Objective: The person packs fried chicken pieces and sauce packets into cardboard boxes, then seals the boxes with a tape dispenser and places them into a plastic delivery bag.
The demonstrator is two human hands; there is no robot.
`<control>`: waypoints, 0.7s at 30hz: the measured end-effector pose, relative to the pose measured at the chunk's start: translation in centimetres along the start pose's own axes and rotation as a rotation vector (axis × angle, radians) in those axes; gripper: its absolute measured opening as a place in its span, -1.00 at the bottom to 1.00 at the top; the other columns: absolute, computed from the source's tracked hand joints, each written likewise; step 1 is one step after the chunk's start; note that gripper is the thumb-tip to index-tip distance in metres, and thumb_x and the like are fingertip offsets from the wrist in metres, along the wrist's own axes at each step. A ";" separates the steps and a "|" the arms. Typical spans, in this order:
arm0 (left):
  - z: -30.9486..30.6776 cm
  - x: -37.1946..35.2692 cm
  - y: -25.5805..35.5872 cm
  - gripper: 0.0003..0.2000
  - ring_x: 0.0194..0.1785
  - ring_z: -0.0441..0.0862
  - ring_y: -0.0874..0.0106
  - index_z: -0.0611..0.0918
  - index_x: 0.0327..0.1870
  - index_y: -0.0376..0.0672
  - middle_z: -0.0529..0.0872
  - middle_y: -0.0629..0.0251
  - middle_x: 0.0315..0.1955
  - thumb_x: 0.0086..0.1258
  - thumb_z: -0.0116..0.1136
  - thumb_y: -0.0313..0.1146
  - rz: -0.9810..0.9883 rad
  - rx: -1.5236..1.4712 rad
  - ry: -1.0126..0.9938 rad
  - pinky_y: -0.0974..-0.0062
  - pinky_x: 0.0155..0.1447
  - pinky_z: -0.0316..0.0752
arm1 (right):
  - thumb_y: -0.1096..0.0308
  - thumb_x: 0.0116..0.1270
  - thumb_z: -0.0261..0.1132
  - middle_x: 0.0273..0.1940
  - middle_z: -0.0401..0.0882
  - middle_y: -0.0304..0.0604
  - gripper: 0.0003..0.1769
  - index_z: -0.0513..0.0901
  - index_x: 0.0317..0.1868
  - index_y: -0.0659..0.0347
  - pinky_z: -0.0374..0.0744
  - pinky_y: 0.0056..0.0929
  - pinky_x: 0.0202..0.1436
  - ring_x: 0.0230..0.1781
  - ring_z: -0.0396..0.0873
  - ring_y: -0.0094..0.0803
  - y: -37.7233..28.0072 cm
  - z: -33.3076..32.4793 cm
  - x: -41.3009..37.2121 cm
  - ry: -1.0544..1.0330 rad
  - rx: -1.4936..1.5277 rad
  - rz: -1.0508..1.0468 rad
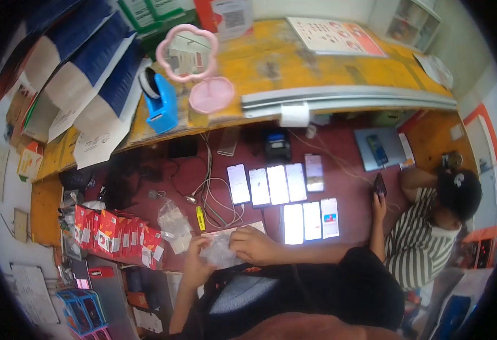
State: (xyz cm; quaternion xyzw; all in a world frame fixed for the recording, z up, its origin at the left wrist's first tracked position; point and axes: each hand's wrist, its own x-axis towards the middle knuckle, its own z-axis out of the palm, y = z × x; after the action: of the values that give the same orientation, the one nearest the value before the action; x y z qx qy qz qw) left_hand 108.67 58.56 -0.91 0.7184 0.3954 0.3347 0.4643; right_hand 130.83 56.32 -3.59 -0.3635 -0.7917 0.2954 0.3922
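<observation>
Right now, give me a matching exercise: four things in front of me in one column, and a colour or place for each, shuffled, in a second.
Things:
1. tape dispenser
2. flower-shaped mirror
3. row of boxes
4. clear plastic bag

Colour or place:
A. red, at the left of the desk
B. held between the left hand and the right hand
C. pink
D. blue

Pairs: 1-D, 2-C, 3-A, 4-B

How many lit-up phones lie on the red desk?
8. Five side by side in the far row; three in the near row, right of the clear plastic bag. More may be hidden.
</observation>
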 end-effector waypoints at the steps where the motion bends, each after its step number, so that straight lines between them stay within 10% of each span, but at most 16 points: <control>1: -1.1 -0.8 -1.9 -0.77 -0.10 0.49 0.39 0.51 -0.14 -0.25 0.52 0.27 -0.24 0.27 0.20 -0.35 -0.096 -0.071 0.020 0.46 0.03 0.41 | 0.39 0.10 0.27 -0.19 0.46 -0.13 -0.83 0.55 -0.28 0.20 0.40 -0.18 0.04 -0.09 0.46 -0.15 0.1 0.0 -0.2 0.005 0.038 -0.011; 9: -6.0 -11.3 -13.6 -0.76 -0.22 0.59 0.40 0.59 -0.08 -0.31 0.66 0.22 -0.38 0.44 0.05 -0.30 -0.837 0.160 -0.202 0.41 -0.04 0.46 | 0.42 0.04 0.27 -0.20 0.45 -0.14 -0.79 0.57 -0.24 0.19 0.38 -0.24 -0.01 -0.11 0.45 -0.19 0.0 0.2 -1.7 0.089 0.032 0.040; 12: -6.3 -10.1 -10.4 -0.78 -0.14 0.63 0.25 0.58 -0.03 -0.26 0.69 0.13 -0.23 0.40 0.11 -0.37 -0.432 0.419 -0.391 0.31 0.01 0.48 | 0.48 -0.04 0.23 -0.23 0.44 -0.12 -0.78 0.56 -0.29 0.23 0.37 -0.22 -0.05 -0.15 0.44 -0.15 0.0 0.7 -1.9 0.179 0.011 0.021; 15: -7.9 -3.7 0.6 -0.72 -0.04 0.62 0.33 0.60 0.03 -0.24 0.67 0.16 -0.11 0.44 0.09 -0.26 -0.438 0.223 -0.078 0.37 0.04 0.47 | 0.42 -0.04 0.27 -0.23 0.44 -0.12 -0.75 0.55 -0.27 0.21 0.36 -0.19 -0.06 -0.15 0.44 -0.15 0.2 1.5 -2.3 0.157 -0.003 0.060; 17: -7.9 0.3 7.8 -0.70 -0.08 0.63 0.13 0.62 -0.04 -0.27 0.68 0.05 -0.13 0.35 0.10 -0.24 0.271 0.012 0.070 0.28 0.04 0.49 | 0.43 -0.07 0.26 -0.26 0.44 -0.10 -0.75 0.54 -0.28 0.22 0.36 -0.18 -0.11 -0.19 0.44 -0.13 -0.2 1.6 -2.4 0.112 0.051 0.021; 21: -5.0 2.8 17.5 -0.76 -0.16 0.65 0.20 0.62 -0.03 -0.10 0.70 0.20 -0.22 0.43 0.06 -0.21 0.741 -0.550 -0.051 0.26 -0.06 0.52 | 0.48 -0.09 0.23 -0.30 0.44 -0.08 -0.79 0.53 -0.35 0.29 0.35 -0.22 -0.15 -0.25 0.42 -0.12 -0.9 1.9 -2.0 0.202 0.061 0.001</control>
State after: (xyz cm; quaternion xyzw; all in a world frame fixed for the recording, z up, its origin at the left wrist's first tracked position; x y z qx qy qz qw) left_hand 110.25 58.56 17.49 0.6696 -0.0031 0.5527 0.4962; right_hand 129.75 53.84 -4.72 -0.3795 -0.7388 0.2814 0.4806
